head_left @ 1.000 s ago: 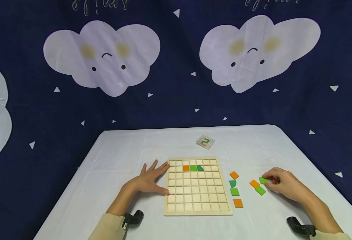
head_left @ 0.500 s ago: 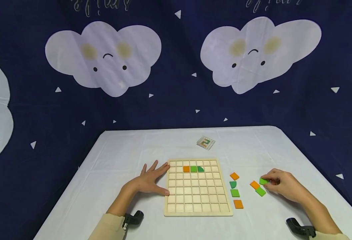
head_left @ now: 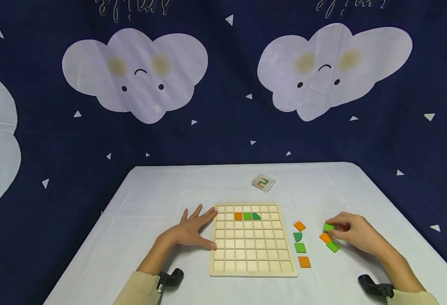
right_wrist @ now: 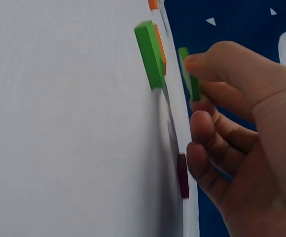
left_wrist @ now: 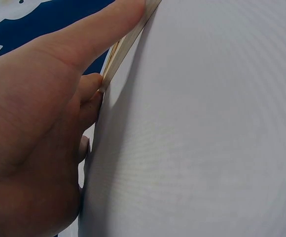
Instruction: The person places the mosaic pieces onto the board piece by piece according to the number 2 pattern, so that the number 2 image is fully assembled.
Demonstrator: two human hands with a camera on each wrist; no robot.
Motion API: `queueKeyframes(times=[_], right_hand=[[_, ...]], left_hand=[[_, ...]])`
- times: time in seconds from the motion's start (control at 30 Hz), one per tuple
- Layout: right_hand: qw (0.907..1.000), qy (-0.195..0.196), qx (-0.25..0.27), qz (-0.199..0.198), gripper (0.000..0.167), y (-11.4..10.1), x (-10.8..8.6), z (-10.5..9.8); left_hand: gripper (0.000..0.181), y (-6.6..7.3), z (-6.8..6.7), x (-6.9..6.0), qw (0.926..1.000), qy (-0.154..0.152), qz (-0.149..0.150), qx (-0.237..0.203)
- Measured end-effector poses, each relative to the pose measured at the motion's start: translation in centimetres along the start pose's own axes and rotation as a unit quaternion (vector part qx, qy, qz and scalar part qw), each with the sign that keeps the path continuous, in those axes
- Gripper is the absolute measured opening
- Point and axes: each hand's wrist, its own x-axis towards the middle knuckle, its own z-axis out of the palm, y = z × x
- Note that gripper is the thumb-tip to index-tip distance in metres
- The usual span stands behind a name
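Navy backdrop (head_left: 227, 84) w/ pale clouds (head_left: 135, 51) & small white triangles hangs behind a bench (head_left: 162, 182) covered in white cloth. Going L to R, head view: L hand (head_left: 189, 231), w/ beige sleeve (head_left: 139, 288) & black wrist device (head_left: 171, 278), has its fingers spread wide, index fingertip & thumb touching the L edge of a pale wooden board (head_left: 251, 254). Board lies flat, marked as a 7 x 7 grid. Its 2nd row from the far edge carries 3 pcs side by side in cols 3, 4 & 5: orange square (head_left: 238, 216), green square (head_left: 248, 216), dark green quarter-round (head_left: 256, 216). Beyond the far edge, a bit R of board's centre, lies a small gridded card (head_left: 263, 183), set at an angle. Just R of board, 4 loose pcs run far to near: turned orange pc (head_left: 299, 226), dark green rounded pc (head_left: 298, 237), light green pc (head_left: 300, 248), near orange pc (head_left: 304, 262). Further R, an outer orange pc (head_left: 325, 238) & outer green pc (head_left: 333, 246) lie together, touching or nearly so. R hand (head_left: 354, 231) pinches a green tile (head_left: 328, 227) btwn thumb & fingertips, near that outer orange pc; R wrist view shows the tile on edge, apparently off the cloth, plus a dark red pc (right_wrist: 183, 176) on the bench near the curled lower fingers.
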Motion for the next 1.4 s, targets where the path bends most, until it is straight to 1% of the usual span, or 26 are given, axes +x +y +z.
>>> queueKeyframes(times=[0.37, 0.5, 0.6, 0.67, 0.87, 1.13, 1.27, 1.4], right_hand=[[0.9997, -0.015, 0.018, -0.008, 0.024, -2.0, 1.7, 1.3], [0.9996, -0.013, 0.019, -0.018, 0.023, -2.6, 2.5, 1.5], [0.9992, -0.012, 0.025, -0.029, 0.024, -3.0, 3.0, 1.6], [0.9987, -0.015, 0.032, -0.036, 0.024, -3.3, 3.2, 1.7], [0.9978, -0.037, 0.044, -0.032, 0.024, -4.0, 3.5, 2.6], [0.9959, -0.04, 0.062, -0.052, 0.026, -5.0, 4.1, 3.3], [0.9957, -0.041, 0.058, -0.06, 0.028, -5.5, 4.7, 3.5], [0.9954, -0.045, 0.056, -0.064, 0.026, -5.9, 5.2, 3.8]], left_hand=[[0.111, -0.2, 0.3, -0.4, 1.0, -0.002, 0.0, -0.002], [0.111, -0.2, 0.3, -0.2, 1.0, 0.002, 0.006, -0.002], [0.111, -0.2, 0.1, 0.0, 1.0, 0.008, 0.004, 0.0], [0.111, -0.1, 0.0, 0.1, 1.0, 0.008, 0.004, -0.001], [0.111, 0.0, -0.1, 0.0, 1.0, -0.002, 0.009, -0.002], [0.111, 0.0, 0.1, -0.1, 1.0, 0.003, 0.008, 0.0], [0.111, -0.1, 0.1, -0.1, 0.9999, 0.007, 0.009, 0.006], [0.11, -0.1, 0.1, -0.1, 0.9999, 0.007, 0.013, 0.004]])
